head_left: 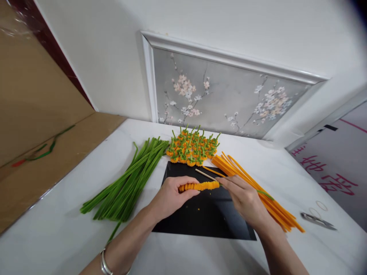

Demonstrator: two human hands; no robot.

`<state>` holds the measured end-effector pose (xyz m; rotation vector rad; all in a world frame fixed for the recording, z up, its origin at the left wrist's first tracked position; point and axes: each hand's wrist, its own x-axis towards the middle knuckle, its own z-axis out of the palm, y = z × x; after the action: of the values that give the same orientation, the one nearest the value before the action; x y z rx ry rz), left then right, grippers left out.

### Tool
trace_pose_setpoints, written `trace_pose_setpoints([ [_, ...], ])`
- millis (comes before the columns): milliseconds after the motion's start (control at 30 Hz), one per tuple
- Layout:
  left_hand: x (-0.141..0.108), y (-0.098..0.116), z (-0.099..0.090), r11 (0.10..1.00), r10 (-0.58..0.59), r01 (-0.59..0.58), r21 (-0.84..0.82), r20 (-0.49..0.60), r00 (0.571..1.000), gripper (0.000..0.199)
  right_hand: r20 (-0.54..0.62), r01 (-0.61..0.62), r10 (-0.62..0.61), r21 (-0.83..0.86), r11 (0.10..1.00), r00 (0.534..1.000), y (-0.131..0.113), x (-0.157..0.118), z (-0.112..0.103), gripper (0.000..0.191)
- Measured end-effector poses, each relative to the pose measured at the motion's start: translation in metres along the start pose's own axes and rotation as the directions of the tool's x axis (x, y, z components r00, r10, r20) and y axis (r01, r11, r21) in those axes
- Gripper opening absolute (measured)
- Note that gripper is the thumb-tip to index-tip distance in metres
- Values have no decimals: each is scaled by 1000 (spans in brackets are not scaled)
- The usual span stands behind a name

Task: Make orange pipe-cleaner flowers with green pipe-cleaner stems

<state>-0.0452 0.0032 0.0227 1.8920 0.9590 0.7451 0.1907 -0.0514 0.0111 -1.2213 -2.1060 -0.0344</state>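
An orange ridged, coiled strip (203, 186) lies level above the black mat (197, 221). My left hand (174, 193) pinches its left part between thumb and fingers. At its right end my right hand (241, 194) is closed, holding a thin pale stick (205, 174) that points up and left. A bit of green stem shows between the right fingertips and the strip, and a longer green piece (265, 194) sticks out to the right of that hand. Small orange bits dot the mat.
Green fuzzy stems (130, 183) lie in a pile at left. Several small orange pumpkin shapes with green tops (193, 147) stand behind the mat. Orange stems (272, 206) lie at right, beside small scissors (318, 220) and two thin rings (321, 206). Cardboard (71, 152) borders the left.
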Motion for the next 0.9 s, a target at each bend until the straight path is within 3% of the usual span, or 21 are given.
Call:
trace_pose_setpoints([
  [233, -1, -2, 3, 998, -41, 41, 37, 3, 999, 21, 56, 26, -23, -48, 998, 998, 0, -4, 5, 40],
  [400, -2, -4, 7, 998, -1, -1, 64, 25, 1000, 22, 102, 51, -44, -67, 996, 994, -3, -5, 9, 46],
  [567, -1, -4, 4, 999, 12, -11, 45, -8, 1000, 27, 88, 16, -7, -97, 995, 996, -2, -2, 1, 34],
  [700, 0, -5, 3, 999, -12, 13, 35, -16, 1000, 24, 66, 50, -44, -90, 995, 997, -2, 1, -6, 21],
  [900, -1, -5, 4, 999, -44, 44, -1, 5, 999, 22, 105, 104, -87, -177, 979, 991, -6, 2, -5, 27],
])
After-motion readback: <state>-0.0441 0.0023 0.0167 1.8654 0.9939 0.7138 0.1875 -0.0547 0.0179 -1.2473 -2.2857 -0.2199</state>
